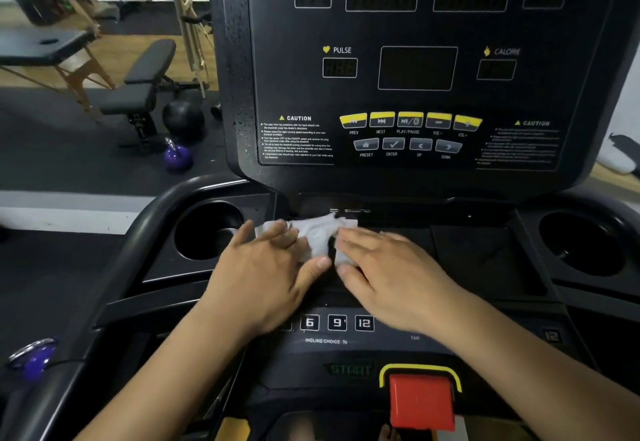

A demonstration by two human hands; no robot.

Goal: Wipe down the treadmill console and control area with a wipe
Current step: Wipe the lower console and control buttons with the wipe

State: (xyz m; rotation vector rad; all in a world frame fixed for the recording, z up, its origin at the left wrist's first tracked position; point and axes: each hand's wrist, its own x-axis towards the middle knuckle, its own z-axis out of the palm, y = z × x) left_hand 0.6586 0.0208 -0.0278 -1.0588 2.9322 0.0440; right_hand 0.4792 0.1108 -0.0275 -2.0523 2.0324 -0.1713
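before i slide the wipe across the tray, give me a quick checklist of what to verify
1. white crumpled wipe lies on the black plastic tray: ok
2. left hand presses flat on the wipe: ok
3. right hand presses flat on the wipe: ok
4. wipe spread out: not ok, bunched
5. red stop button clear of both hands: ok
6. wipe damp enough: cannot tell
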